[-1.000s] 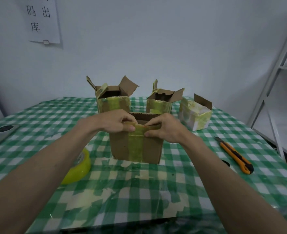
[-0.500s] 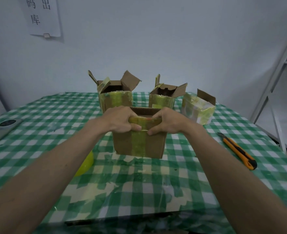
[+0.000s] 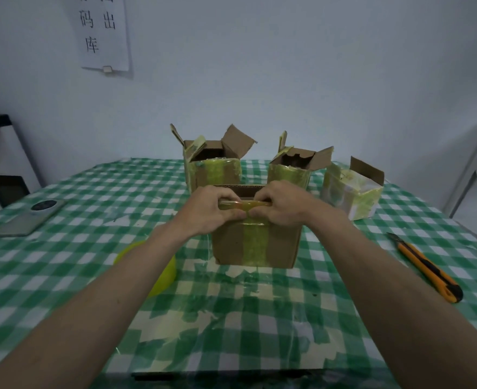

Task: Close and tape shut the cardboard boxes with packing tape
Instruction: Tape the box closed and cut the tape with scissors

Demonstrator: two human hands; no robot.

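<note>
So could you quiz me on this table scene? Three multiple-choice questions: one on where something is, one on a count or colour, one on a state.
1. Where does the knife lie?
A. right of the near box
B. inside a box
C. on the phone

2. How many boxes stand on the table?
A. two
B. four
C. six

3. What are the hands doing?
A. resting flat on the cloth
B. both pinching the tape strip at the near box's top edge
C. holding the knife

Answers:
1 A, it lies on the cloth right of the near box.
2 B, one near, three behind.
3 B, left hand and right hand pinch the tape strip.
</note>
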